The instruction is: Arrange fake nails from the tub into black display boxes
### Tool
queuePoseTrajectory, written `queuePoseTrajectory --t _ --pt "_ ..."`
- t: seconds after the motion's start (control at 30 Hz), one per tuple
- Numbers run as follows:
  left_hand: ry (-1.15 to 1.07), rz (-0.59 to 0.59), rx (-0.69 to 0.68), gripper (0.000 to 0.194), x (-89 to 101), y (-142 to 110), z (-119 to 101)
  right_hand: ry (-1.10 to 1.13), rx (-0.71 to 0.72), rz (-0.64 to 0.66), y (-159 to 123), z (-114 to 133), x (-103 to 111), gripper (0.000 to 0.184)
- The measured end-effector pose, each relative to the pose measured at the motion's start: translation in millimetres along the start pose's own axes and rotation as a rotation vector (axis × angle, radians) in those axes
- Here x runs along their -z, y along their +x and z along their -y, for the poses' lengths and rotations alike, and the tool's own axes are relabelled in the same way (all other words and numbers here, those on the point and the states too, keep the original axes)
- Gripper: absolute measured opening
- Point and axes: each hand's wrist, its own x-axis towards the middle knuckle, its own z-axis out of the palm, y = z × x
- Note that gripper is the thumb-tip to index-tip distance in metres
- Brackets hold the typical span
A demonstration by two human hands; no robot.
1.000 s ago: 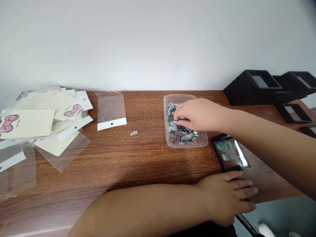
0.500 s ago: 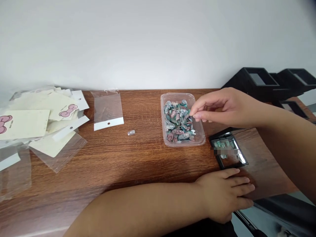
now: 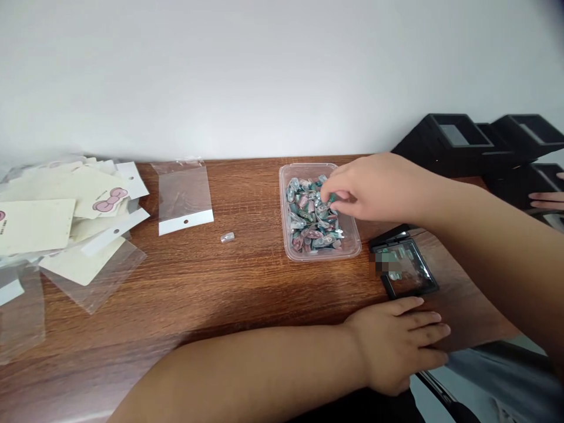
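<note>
Nail tips (image 3: 307, 218), glossy and curved, green, pink and clear, too many to count, heap inside one see-through plastic tub (image 3: 352, 236). The right hand (image 3: 376, 188) hangs over them, fingers curled, slightly parted; whether they grip one, I can't tell. The left hand (image 3: 390, 345) lies palm-down on the grained tabletop (image 3: 242, 285), fingers fanned and empty. One pale nail tip (image 3: 227, 237) lies apart.
</note>
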Motion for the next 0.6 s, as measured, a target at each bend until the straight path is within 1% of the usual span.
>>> queuePoseTrajectory --t 0.1,0.2,0.27,0.4,0.5,0.53,0.6 --pt "-0.009 -0.027 -0.002 0.06 -7.6 3 -1 0.022 0.045 0.105 8 2 1 0.026" --pt "-0.026 -0.026 0.007 0.061 -17.2 7 -2 0.039 0.057 0.128 10 2 0 0.025" --pt "-0.029 -0.017 0.009 0.061 -18.5 9 -2 0.038 0.049 0.125 10 2 -1 0.022" --pt "-0.003 0.021 0.006 0.06 -7.9 6 -2 0.04 0.051 0.131 9 5 -1 0.018" --pt "0.021 0.023 0.015 0.059 0.5 2 -2 0.042 0.049 0.124 6 5 1 0.018" --pt "0.028 0.018 0.019 0.059 1.9 1 -2 0.041 0.048 0.113 4 5 1 0.018" --pt "0.036 0.018 0.025 0.059 2.9 1 -3 0.043 0.051 0.044 0 3 3 0.022"
